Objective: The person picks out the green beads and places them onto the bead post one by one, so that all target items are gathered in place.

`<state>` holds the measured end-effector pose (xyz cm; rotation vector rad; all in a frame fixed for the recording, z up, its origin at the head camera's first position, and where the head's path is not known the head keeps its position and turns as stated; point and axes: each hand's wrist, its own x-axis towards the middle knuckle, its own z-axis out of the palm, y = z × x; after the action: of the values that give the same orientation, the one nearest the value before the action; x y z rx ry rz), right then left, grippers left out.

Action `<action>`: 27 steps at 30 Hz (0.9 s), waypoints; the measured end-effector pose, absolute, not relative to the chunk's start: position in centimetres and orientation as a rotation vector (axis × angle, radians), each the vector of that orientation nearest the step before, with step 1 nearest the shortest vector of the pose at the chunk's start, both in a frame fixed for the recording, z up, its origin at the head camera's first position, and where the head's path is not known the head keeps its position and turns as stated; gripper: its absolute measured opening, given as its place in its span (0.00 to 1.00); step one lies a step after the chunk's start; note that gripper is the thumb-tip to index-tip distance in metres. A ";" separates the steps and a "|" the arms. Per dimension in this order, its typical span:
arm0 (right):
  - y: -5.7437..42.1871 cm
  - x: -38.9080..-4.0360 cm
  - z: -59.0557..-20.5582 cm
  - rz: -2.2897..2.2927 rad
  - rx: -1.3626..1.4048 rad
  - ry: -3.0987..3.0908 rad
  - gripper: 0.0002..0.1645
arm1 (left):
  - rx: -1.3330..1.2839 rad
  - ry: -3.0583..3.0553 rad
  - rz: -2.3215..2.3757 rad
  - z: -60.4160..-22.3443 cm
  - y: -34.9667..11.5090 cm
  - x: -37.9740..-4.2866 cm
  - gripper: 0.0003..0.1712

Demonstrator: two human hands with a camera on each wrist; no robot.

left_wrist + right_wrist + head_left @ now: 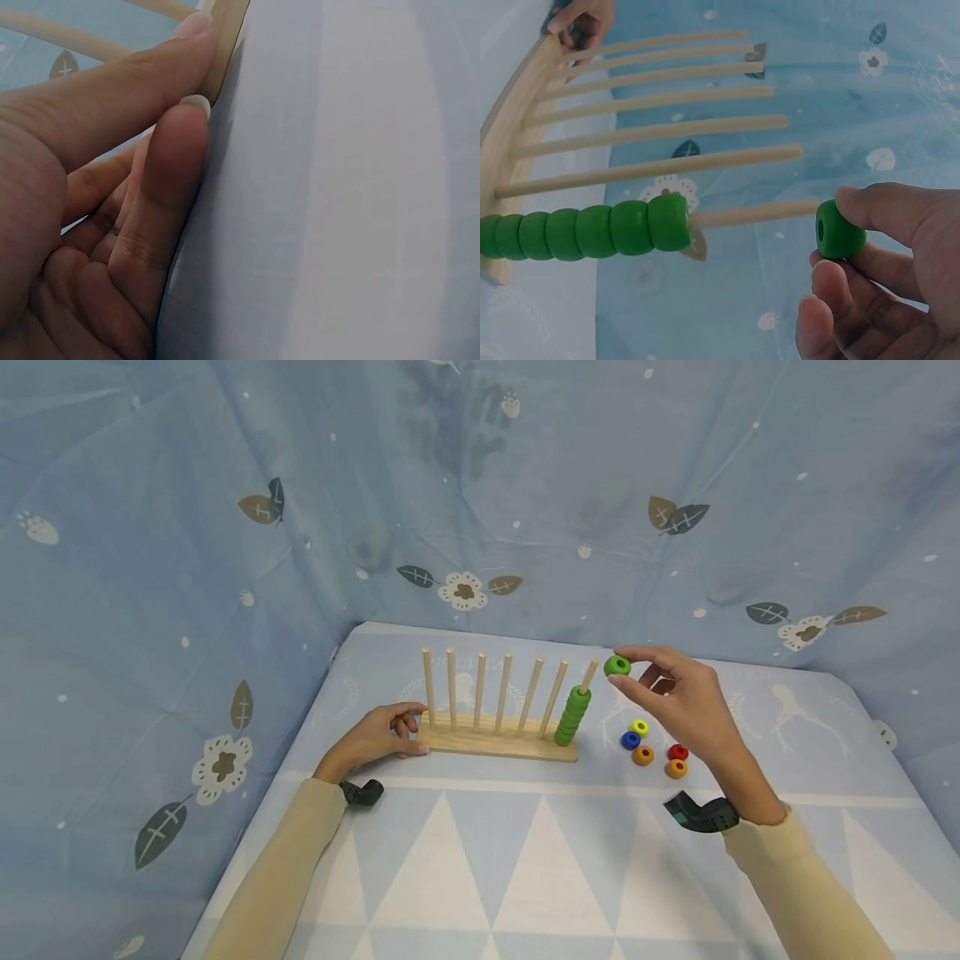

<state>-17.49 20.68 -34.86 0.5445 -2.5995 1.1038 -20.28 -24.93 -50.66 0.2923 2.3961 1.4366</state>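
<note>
A wooden peg rack (pixel 495 743) with several upright pegs lies across the table in the head view. Its rightmost peg carries a stack of green beads (pixel 573 717), with the peg's top end bare. My left hand (pixel 378 732) holds the rack's left end, thumb at the front corner and index finger at the back. Up by the tip of that rightmost peg, my right hand (pixel 675 697) pinches a green bead (pixel 840 229) between thumb and fingers. In the right wrist view the bead's hole faces the peg tip, right beside it.
Right of the rack lie loose beads: a yellow one (pixel 639 727), a blue one (pixel 631 740), a red one (pixel 678 752) and two orange ones (pixel 643 755). Patterned blue cloth (pixel 465 485) hangs behind the table and along its left side.
</note>
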 end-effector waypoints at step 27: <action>19.0 -18.3 -34.0 1.160 0.651 -2.535 0.22 | 0.288 2.425 1.418 -50.3 -24.8 -20.1 0.45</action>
<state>-18.25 19.05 -34.04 0.6508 -2.5347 1.1596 -20.15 -24.82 -50.31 0.2879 2.4247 1.4177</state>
